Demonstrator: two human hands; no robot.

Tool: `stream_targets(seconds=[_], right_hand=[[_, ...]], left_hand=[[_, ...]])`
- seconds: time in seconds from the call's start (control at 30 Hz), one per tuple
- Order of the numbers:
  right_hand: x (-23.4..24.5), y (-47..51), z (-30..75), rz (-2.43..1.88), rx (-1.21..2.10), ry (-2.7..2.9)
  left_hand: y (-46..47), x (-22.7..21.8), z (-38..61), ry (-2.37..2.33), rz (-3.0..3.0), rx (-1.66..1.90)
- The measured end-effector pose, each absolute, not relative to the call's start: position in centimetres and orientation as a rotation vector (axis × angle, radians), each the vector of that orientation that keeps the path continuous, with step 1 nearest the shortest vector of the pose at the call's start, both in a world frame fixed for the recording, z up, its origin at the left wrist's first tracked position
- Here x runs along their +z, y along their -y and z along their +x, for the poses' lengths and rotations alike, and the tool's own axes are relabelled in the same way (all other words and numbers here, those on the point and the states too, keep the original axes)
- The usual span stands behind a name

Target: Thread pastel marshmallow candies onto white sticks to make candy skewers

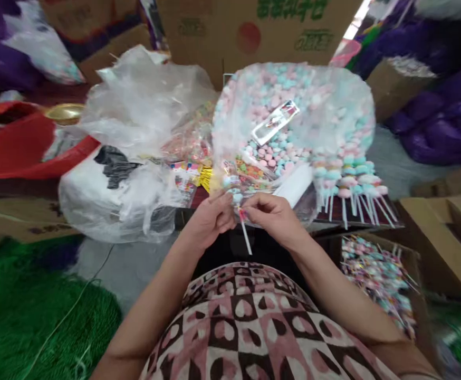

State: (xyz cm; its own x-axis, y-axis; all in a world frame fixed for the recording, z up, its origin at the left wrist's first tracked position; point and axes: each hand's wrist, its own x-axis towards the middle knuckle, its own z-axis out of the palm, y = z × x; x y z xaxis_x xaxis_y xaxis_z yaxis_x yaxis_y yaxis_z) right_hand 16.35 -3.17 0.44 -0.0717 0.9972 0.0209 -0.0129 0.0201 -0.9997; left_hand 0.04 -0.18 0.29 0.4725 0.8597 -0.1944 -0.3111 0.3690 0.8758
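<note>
**Both hands pinched on one skewer, mid-assembly**

My left hand [210,219] and right hand [276,216] meet just above the lap, and both grips are closed on the same skewer [245,237]. The left fingertips pinch its top, where a pale sweet [237,199] sits. The right thumb and forefinger pinch it just below, and the white stem hangs free under them, tilted a little.

I judge the step to be fitting or dressing the top of the skewer, though the fine work is hidden behind the fingers. The next move calls for a steady left pinch while the right fingers do the fine work.

Just beyond, on the table [333,214], stands the open bag [294,105] of pink and blue sweets. A row of skewers [349,182] lies at its right, and a box [373,269] of them sits lower right.
</note>
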Motion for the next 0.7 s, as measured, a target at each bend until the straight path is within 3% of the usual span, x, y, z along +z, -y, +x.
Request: stream_targets(seconds=[0.3, 0.47, 0.57, 0.7], right_hand=[[-3.3, 8.2, 19.1, -0.983, 1.603, 0.977], [-7.5, 13.4, 22.6, -1.403, 1.140, 0.975], [-11.0, 17.4, 25.7, -1.662, 0.744, 0.615], [-13.8, 22.1, 30.7, -1.832, 0.463, 0.421]], left_hand=[[0.8, 0.2, 2.9, -0.749, 1.575, 0.448], [1.8, -1.1, 5.5, -0.725, 1.632, 0.292], [1.1, -1.2, 5.2, -0.830, 1.504, 0.421], [-0.6, -1.0, 3.6, -0.901, 1.374, 0.656]])
